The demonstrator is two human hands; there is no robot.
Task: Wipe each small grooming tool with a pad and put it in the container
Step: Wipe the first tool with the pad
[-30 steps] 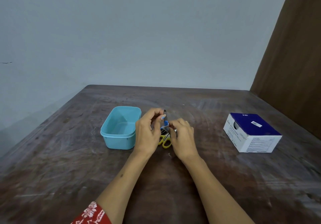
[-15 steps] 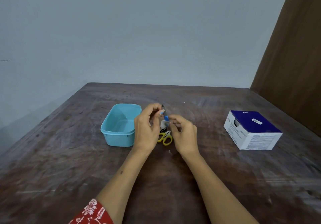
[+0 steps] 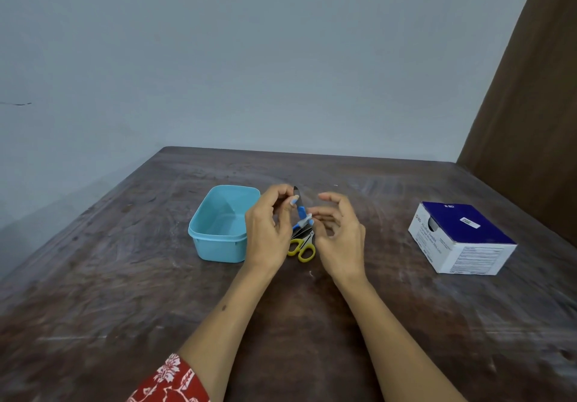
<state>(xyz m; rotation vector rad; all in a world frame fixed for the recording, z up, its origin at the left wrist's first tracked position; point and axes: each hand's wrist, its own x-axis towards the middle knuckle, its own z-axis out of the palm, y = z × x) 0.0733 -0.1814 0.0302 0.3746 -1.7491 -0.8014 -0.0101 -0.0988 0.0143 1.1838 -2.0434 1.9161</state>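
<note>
Container (image 3: pixel 223 223) is seen empty; beside it, blue-handled tool (image 3: pixel 300 206) is pinched by left hand (image 3: pixel 268 230), pad (image 3: pixel 306 220) by right hand (image 3: pixel 340 236); scissors (image 3: pixel 301 245) remain unwiped.

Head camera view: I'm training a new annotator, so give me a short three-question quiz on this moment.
1. True or false: the teal container already holds a tool.
2. Which hand grips the blue-handled tool? A) left hand B) right hand
3. Fill in: the scissors on the table have ___ handles.

Key: 1 false, its visible inside looks empty; 2 A; 3 yellow.
</note>
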